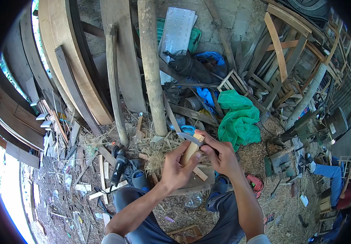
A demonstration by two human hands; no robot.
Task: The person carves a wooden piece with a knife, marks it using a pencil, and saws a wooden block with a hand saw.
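Observation:
My left hand (177,167) is closed around a short, pale piece of wood (190,154), which tilts up toward my right hand. My right hand (223,157) grips a knife whose grey blade (187,137) lies across the upper end of the wood and points to the left. The knife's handle is hidden in my fingers. Both hands meet above my lap, close to each other. Below them, a wooden stump or board (191,186) shows partly, with a small wood offcut (200,174) on it.
An angle grinder (119,166) stands left of my feet among wood scraps. A bamboo post (151,73) rises ahead, with a green plastic sheet (239,120) to its right. Planks (67,61) lean at the left. A red tool (255,185) and a seated person (334,179) are at the right.

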